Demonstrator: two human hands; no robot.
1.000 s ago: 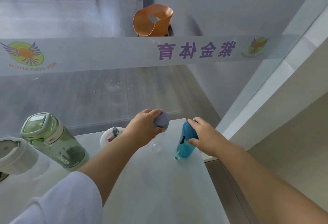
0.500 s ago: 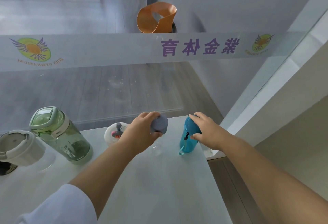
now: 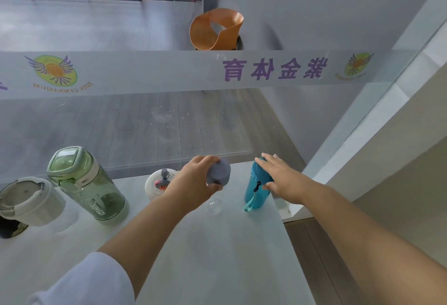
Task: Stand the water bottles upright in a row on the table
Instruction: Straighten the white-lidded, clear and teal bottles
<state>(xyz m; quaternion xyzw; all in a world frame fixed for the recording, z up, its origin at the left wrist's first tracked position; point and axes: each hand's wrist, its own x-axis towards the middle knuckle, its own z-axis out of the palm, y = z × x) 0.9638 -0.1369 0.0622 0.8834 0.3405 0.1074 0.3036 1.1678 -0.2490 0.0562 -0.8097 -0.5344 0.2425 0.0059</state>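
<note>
Several bottles stand along the far side of the white table point(image 3: 217, 251). My left hand point(image 3: 193, 183) grips the grey cap of a clear bottle point(image 3: 218, 174), which stands upright with its transparent base on the table. My right hand point(image 3: 280, 179) rests on the top and side of an upright teal bottle point(image 3: 256, 188) with a wrist strap. Left of my left hand is a small white bottle point(image 3: 157, 183), partly hidden. Further left stand a green bottle point(image 3: 89, 183) and a clear bottle with a white lid point(image 3: 29, 200).
A glass wall with a frosted band of purple lettering point(image 3: 273, 67) runs right behind the table. The table's right edge point(image 3: 285, 232) drops to a wooden floor beside a white wall. An orange chair point(image 3: 215, 29) is beyond the glass.
Both hands stay on the same two bottles. The view has shifted slightly, so the bottles on the left show more fully. My right fingers have spread a little over the teal bottle's top.
</note>
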